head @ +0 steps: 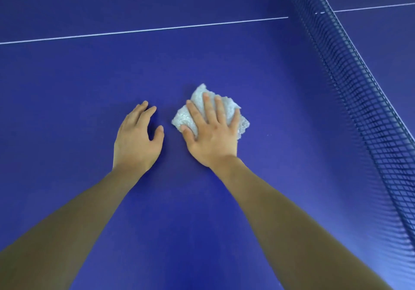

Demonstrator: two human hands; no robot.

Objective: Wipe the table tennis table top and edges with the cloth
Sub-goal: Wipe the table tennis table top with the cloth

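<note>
Blue tabletop [89, 87] fills the view, matte and flat. Right hand [213, 137]: fingers straight and spread, palm pressing the cloth [198, 91] down, gripping nothing. The spread likely loads the whole pad for wiping. Cloth is white, nubbly, folded to a rough square, with corners poking out past the fingers. Left hand [137, 137] sits just beside it, fingers loosely curved, holding nothing, probably bracing the lean. Beyond the fingertips runs a thin white line [143, 30]. Dark mesh net [359, 87] stands well off to the right of the right hand. No table edges in view, so my guess is the top is being wiped.
</note>
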